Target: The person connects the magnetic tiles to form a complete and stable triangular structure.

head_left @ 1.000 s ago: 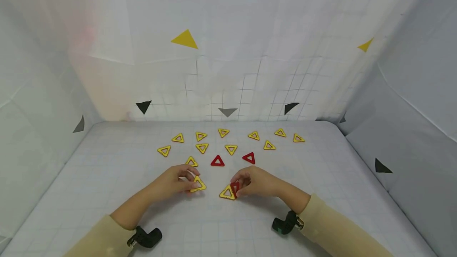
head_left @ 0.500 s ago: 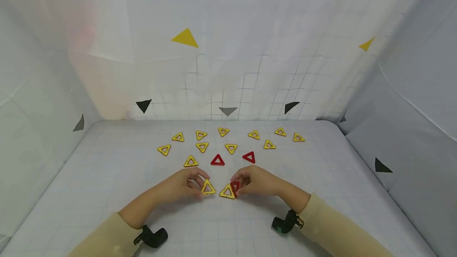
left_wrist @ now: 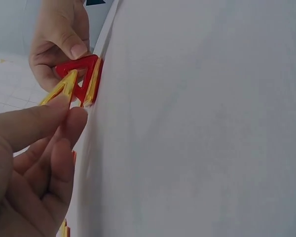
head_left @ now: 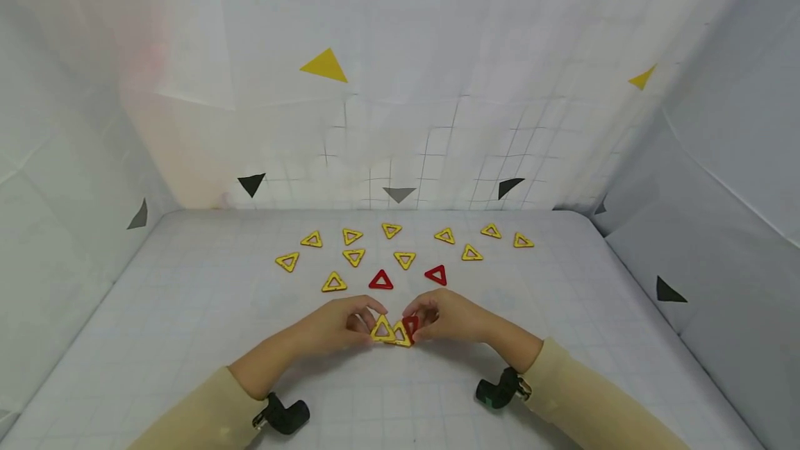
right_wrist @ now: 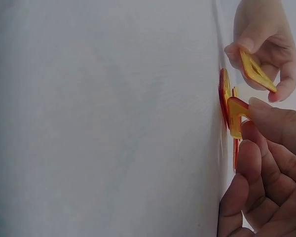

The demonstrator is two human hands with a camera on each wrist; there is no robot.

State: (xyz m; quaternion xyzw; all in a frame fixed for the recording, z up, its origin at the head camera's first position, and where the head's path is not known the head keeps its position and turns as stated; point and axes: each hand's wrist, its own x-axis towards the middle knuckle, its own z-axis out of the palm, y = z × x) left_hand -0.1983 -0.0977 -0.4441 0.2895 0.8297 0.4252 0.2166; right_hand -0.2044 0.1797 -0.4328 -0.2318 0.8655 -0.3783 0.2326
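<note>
The left hand (head_left: 344,325) pinched a yellow triangle (head_left: 382,339) along one side, its fingers parted only by the tile's thickness. That tile was raised and slanted, overlapping in the head view the flat yellow triangle (head_left: 403,344) on the counter (head_left: 187,311); whether the two touched could not be told. A lopsided approach might have butted corner against side and nudged the flat tile out of place. If the tiles are magnetic, which I could only suppose, the held one could also have snapped on askew or flipped in so light a pinch.

Next to the right, a red triangle (head_left: 410,320) stood tilted beside the flat one, pinched between the right hand's (head_left: 446,318) fingers, which were nearly closed on it. Should those have loosened early, the red piece would probably have toppled; with both hands so close, knuckles might have knocked it too.
</note>
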